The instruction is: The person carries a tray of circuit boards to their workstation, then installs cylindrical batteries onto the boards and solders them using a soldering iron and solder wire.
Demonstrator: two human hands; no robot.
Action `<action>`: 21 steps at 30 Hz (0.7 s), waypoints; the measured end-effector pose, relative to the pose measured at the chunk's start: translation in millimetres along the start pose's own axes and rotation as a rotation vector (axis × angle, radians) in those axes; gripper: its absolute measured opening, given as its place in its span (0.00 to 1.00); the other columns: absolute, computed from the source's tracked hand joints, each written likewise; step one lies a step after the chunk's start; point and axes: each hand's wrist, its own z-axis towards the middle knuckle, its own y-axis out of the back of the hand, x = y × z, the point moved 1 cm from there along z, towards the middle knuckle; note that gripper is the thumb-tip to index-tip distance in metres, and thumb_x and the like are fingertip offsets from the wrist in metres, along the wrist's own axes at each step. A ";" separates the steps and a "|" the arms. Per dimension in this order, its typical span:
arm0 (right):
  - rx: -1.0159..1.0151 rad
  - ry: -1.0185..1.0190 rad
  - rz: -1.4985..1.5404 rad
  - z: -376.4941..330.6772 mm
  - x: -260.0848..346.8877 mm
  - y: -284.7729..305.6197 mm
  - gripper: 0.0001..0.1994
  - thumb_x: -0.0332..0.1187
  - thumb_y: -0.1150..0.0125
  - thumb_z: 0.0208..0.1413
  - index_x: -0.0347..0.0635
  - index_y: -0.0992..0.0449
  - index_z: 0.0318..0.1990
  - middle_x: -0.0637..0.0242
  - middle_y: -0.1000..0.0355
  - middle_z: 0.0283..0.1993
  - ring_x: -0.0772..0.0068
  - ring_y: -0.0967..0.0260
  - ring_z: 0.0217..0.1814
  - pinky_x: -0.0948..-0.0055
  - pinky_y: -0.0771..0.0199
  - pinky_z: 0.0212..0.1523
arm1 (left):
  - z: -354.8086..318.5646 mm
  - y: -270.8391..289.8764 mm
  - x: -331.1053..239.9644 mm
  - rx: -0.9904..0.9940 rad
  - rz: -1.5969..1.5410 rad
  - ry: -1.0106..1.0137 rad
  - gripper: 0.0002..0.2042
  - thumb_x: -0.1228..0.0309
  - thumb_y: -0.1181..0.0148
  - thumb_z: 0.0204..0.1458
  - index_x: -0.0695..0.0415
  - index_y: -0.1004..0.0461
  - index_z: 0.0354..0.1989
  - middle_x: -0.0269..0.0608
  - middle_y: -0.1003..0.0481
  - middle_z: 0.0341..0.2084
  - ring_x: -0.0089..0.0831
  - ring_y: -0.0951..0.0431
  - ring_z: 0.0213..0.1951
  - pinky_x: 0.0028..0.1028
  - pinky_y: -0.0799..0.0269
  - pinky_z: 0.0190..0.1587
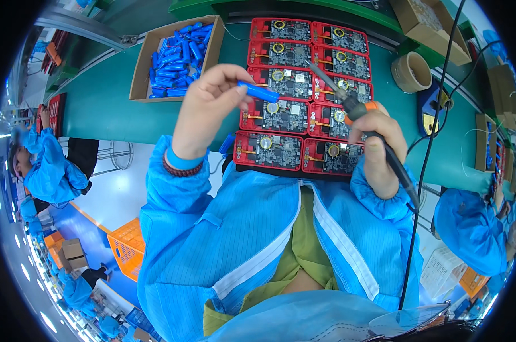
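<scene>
My left hand (212,105) pinches a blue cylindrical battery (259,92) between thumb and fingers, above the left column of red cases. In my right hand (378,142) is a soldering iron (355,108) with an orange collar and a dark handle, its tip pointing up and left over the right column. Under both hands lie two columns of open red cases (241,153), each with a grey circuit board (278,149) and a round yellow-ringed part. A cardboard box (139,74) of loose blue batteries (172,62) stands left of the cases.
Another blue item (227,143) lies by the table's near edge. To the right are a tape roll (413,72), a blue tape dispenser (429,111) and a hanging black cable (422,176). An open carton (460,52) sits at the back right. Co-workers in blue sit on both sides.
</scene>
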 end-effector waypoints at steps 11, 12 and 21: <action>0.021 0.029 -0.135 4.3 -23.3 -33.1 0.18 0.19 0.35 0.43 0.42 0.28 0.45 0.60 0.28 0.38 0.58 0.31 0.36 0.65 0.32 0.38 | -10.7 -67.9 21.4 0.195 -0.072 0.060 0.03 0.76 0.46 0.59 0.60 0.30 0.39 0.31 0.28 0.30 0.16 0.29 0.32 0.20 0.31 0.34; 0.020 0.025 -0.140 3.6 -23.5 -30.9 0.18 0.19 0.35 0.43 0.42 0.28 0.45 0.60 0.28 0.38 0.58 0.31 0.36 0.65 0.32 0.38 | -10.8 -69.7 21.3 0.201 -0.076 0.062 0.03 0.76 0.46 0.59 0.60 0.30 0.39 0.31 0.28 0.30 0.16 0.29 0.32 0.20 0.31 0.34; 0.017 -0.104 0.055 1.6 -23.2 -19.7 0.17 0.20 0.37 0.45 0.44 0.27 0.44 0.63 0.27 0.36 0.61 0.30 0.36 0.67 0.31 0.38 | -8.6 -75.9 38.4 0.421 -0.589 0.226 0.04 0.71 0.45 0.59 0.57 0.29 0.37 0.30 0.30 0.29 0.17 0.31 0.32 0.18 0.36 0.35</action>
